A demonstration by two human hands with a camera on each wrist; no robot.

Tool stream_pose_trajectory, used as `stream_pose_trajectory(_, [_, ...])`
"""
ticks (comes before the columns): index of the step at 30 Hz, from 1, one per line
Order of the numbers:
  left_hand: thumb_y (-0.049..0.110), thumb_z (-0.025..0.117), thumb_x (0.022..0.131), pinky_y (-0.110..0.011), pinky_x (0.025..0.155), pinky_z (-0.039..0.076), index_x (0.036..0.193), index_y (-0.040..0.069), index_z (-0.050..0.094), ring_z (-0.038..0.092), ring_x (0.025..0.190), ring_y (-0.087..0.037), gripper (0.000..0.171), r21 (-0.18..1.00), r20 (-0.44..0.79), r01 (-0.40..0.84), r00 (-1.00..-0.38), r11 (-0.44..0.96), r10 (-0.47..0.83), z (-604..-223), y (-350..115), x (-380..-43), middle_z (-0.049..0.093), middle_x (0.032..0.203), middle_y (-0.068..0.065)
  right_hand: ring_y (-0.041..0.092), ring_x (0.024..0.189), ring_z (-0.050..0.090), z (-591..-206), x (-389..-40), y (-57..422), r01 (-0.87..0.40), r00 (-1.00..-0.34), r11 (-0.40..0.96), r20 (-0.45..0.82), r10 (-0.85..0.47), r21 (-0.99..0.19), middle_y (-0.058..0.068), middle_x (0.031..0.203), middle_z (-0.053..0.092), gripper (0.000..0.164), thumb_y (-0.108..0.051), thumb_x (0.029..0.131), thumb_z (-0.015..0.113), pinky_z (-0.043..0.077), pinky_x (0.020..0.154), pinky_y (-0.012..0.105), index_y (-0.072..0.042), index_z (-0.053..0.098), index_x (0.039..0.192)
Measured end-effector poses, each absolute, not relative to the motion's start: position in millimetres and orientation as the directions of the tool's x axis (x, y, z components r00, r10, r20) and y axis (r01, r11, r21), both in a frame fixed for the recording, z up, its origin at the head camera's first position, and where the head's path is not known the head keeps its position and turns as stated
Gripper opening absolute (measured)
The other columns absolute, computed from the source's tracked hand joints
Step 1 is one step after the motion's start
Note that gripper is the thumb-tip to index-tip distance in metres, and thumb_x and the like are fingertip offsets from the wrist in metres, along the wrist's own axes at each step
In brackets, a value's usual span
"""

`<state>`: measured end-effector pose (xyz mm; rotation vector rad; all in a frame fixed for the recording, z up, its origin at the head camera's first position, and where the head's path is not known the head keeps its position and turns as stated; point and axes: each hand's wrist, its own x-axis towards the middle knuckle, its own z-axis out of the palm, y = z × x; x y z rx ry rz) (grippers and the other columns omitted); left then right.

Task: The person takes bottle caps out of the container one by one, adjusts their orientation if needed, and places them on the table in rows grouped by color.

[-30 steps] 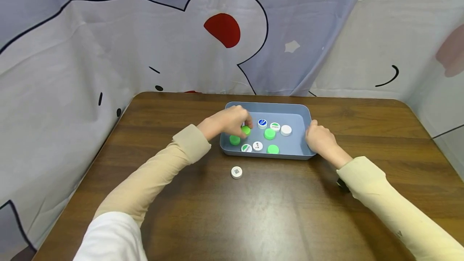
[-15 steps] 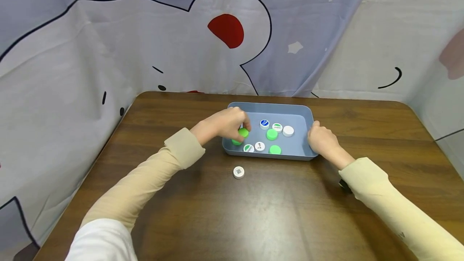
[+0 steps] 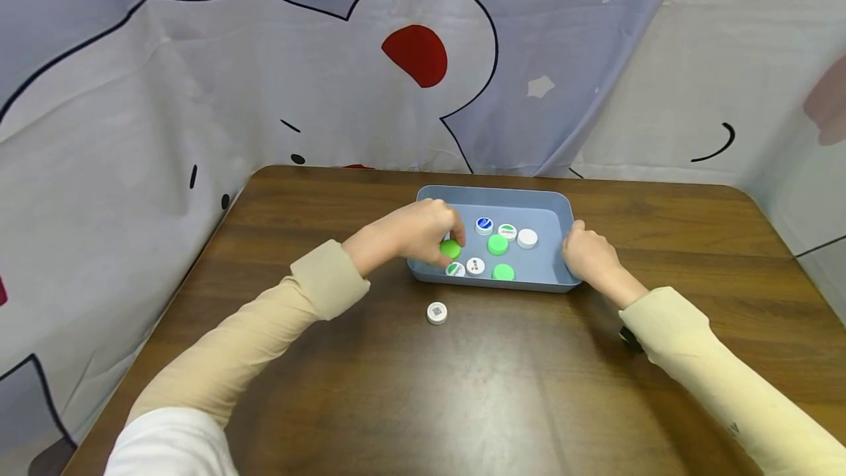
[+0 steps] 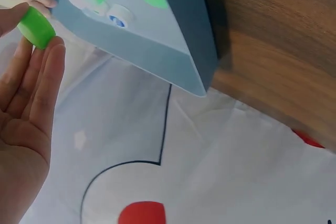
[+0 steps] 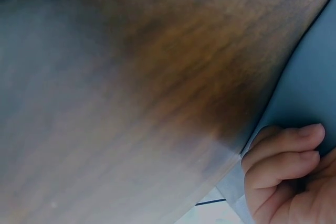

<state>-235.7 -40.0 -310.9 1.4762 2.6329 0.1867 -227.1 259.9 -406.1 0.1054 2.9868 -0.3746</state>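
A bright green bottle cap (image 3: 451,249) is pinched between the thumb and fingertips of my left hand (image 3: 423,230), over the left part of a blue-grey tray (image 3: 529,200). In the left wrist view the green cap (image 4: 37,28) sits tilted on edge between thumb and fingers. My right hand (image 3: 587,252) grips the tray's right end wall, fingers curled against it. Between the hands lie loose bottle caps: a blue-and-white cap (image 3: 484,225), a plain white cap (image 3: 527,239), a green cap (image 3: 498,244), another green cap (image 3: 503,272) and several printed white ones.
One white bottle cap (image 3: 437,313) with a square printed mark lies on the brown wooden table (image 3: 489,388), just in front of the tray. Behind the table hangs a patterned curtain (image 3: 297,79). A small dark object (image 3: 629,338) shows beneath the right sleeve.
My left hand has shifted slightly nearer with the green cap pinched. A second green cap seen below that hand earlier is out of sight now. The right hand keeps its grip on the tray.
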Motion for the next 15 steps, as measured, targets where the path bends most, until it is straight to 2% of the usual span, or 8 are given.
stream_pose_trajectory(8, [0.018,0.074,0.072,-0.029,0.076,0.05,0.095,0.012,0.074,0.062,0.084,-0.013,0.023,0.141,-0.014,0.872,-0.472,0.469,0.882,-313,-41,-211,0.071,0.095,0.002,0.053,0.09,0.06,-406,-227,260,0.086,-0.989,0.966,-0.135,0.054,-0.245,0.041,0.101,0.058,0.035,-0.018,0.098,0.021,0.048,0.07,0.059,0.011,0.041,0.102])
stream_pose_trajectory(15, [0.016,0.073,0.072,-0.028,0.071,0.051,0.093,0.012,0.074,0.061,0.079,-0.012,0.021,0.151,0.0,0.878,-0.459,0.454,0.888,-315,-42,-198,0.07,0.09,0.003,0.053,0.091,0.06,-405,-227,260,0.085,-0.99,0.965,-0.134,0.052,-0.248,0.041,0.101,0.058,0.034,-0.018,0.098,0.022,0.048,0.071,0.059,0.01,0.041,0.102])
